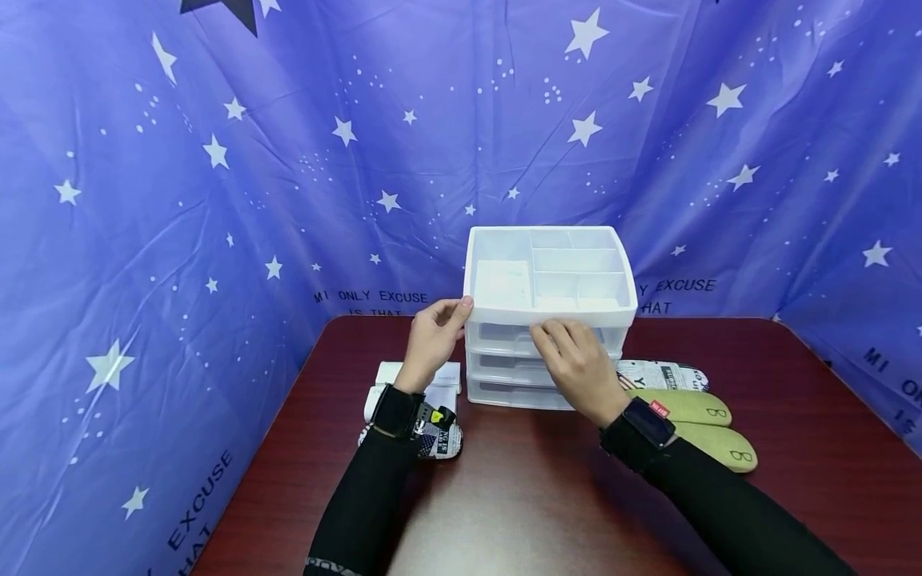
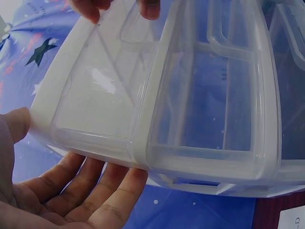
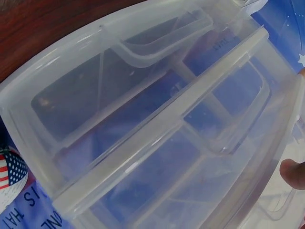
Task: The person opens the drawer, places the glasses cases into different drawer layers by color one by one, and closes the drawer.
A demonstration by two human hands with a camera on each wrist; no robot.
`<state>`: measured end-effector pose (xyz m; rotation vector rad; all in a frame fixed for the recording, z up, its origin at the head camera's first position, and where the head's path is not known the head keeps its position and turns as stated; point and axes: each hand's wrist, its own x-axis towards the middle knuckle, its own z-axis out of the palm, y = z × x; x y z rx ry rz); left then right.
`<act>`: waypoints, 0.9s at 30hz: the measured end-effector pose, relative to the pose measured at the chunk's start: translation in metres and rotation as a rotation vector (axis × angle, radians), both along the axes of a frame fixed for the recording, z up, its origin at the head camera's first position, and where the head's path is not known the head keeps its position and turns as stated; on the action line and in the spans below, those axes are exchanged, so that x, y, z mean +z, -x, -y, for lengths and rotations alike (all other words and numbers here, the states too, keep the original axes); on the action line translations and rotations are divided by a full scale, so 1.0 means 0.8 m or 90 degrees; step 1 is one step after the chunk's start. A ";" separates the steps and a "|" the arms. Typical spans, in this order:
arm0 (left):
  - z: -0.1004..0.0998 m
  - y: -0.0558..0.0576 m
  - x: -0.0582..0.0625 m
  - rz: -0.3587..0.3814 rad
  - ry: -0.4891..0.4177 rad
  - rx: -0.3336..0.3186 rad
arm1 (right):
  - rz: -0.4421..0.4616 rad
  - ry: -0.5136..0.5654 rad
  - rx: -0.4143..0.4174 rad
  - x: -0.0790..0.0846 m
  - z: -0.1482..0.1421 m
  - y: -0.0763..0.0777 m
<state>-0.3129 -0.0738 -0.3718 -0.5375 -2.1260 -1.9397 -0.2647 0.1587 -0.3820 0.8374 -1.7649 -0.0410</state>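
A white plastic drawer organizer (image 1: 504, 340) with several clear drawers and a divided top tray (image 1: 585, 260) stands on the table. At its upper left corner, my left hand (image 1: 430, 340) holds the edge, thumb near the tray rim and fingers along the side wall (image 2: 90, 195). My right hand (image 1: 583, 368) is at the front, its fingers bent against the tray rim. Its thumb (image 3: 293, 174) is at the top drawer's handle cutout, so this hand grips the front there. The drawers look pushed in. Part of the front is hidden behind my right hand.
Right of the organizer lie two yellow-green glasses cases (image 1: 709, 444) and a newspaper-print case (image 1: 666, 374). White items (image 1: 389, 372) and another printed case (image 1: 448, 444) lie on the left, partly behind my left wrist. A blue star-patterned curtain (image 1: 403, 160) hangs behind the dark red table (image 1: 814, 416).
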 end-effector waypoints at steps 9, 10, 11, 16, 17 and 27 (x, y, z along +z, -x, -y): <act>0.006 0.000 0.000 -0.007 0.018 -0.012 | -0.002 -0.035 -0.003 0.002 -0.004 0.002; 0.005 0.000 0.001 -0.008 0.018 -0.013 | -0.001 -0.040 -0.006 0.002 -0.005 0.001; 0.004 0.000 0.001 -0.007 0.018 -0.011 | -0.001 -0.044 -0.009 0.002 -0.006 0.001; 0.002 -0.001 0.002 -0.005 0.011 -0.012 | -0.005 -0.060 -0.016 0.005 -0.009 0.001; 0.002 -0.001 0.002 -0.004 0.009 -0.013 | -0.005 -0.063 -0.017 0.006 -0.010 0.000; 0.001 0.000 0.002 0.005 0.011 -0.014 | 0.017 -0.088 -0.021 0.009 -0.013 -0.002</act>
